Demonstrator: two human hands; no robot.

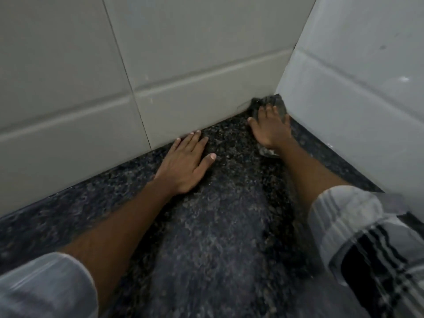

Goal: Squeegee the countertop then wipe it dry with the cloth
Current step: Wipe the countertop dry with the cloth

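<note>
The dark speckled granite countertop (220,226) runs away from me into a tiled corner. My right hand (270,129) lies flat with spread fingers on a dark grey cloth (267,102), which is pressed into the far corner where the two walls meet. A bit of the cloth also shows under my wrist. My left hand (185,161) rests palm down on the countertop, fingers apart, its fingertips touching the base of the back wall. It holds nothing. No squeegee is in view.
Pale tiled walls close the counter in at the back (183,65) and on the right (355,99). Both of my forearms stretch over the counter, with light striped sleeves at the bottom corners.
</note>
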